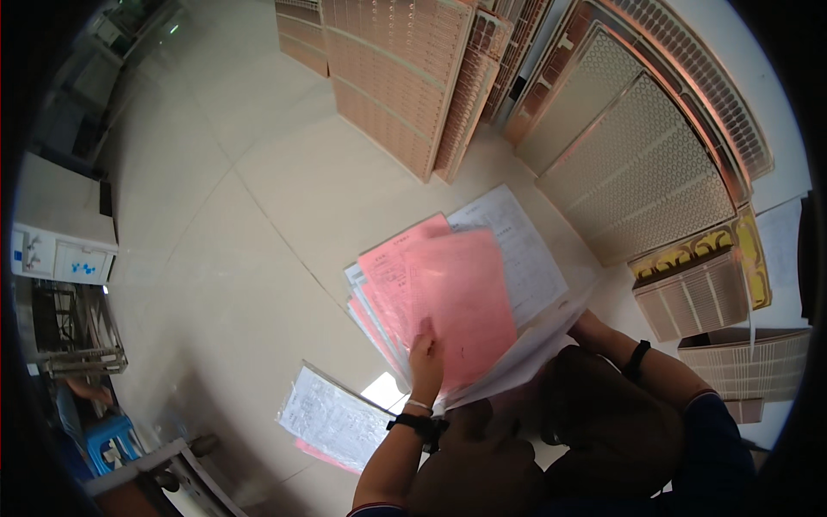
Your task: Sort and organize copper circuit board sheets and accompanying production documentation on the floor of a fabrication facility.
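My left hand [427, 360] is closed on the lower left edge of a pink printed sheet [469, 302], which looks to be in a shiny clear sleeve. Under it, more pink papers [392, 263] and white ones fan out to the left. My right hand [593, 331] grips the right side of white sheets [525, 349] that curl up close to my knees; its fingers are partly hidden. A large white printed paper [512, 250] lies on the floor beyond the pink sheet. Left of my left wrist is another stack of white papers [336, 418] in clear plastic, with pink showing beneath.
Tall copper-coloured patterned panels [388, 77] stand at the top. More panels [642, 159] lean against the wall on the right, with smaller ones [693, 297] below. A blue stool [112, 441] and a metal cart frame [185, 474] are at lower left, near another person's arm [90, 390].
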Action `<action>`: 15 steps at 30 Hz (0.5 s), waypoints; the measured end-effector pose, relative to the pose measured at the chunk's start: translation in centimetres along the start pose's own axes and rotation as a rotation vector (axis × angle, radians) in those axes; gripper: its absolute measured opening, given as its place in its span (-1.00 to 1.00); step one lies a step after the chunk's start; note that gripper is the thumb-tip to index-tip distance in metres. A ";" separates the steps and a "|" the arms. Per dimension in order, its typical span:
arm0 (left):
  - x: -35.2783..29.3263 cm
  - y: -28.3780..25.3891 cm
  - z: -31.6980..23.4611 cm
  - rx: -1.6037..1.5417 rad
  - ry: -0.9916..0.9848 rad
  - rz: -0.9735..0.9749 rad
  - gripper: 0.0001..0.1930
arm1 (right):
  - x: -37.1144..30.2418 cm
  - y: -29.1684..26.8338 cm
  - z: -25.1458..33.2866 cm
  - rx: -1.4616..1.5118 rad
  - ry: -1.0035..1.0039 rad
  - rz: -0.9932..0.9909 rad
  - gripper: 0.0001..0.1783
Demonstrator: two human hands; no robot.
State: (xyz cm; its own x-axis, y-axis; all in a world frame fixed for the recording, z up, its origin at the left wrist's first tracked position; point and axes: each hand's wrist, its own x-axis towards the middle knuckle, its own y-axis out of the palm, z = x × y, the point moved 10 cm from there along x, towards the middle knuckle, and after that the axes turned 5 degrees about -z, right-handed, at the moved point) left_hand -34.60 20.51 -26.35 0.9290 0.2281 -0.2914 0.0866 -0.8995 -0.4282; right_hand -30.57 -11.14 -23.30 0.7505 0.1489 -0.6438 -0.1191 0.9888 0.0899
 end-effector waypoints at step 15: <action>0.7 -0.3 0.5 -0.321 -0.179 0.354 -0.68 | -0.3 -1.2 -2.9 -0.179 0.125 0.120 -0.67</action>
State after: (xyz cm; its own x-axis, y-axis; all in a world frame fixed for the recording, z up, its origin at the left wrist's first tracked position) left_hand -34.15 21.08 -26.83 0.8476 -0.0766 -0.5251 -0.0904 -0.9959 -0.0006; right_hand -32.55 -12.45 -25.40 0.6394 0.2518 -0.7265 -0.3241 0.9451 0.0423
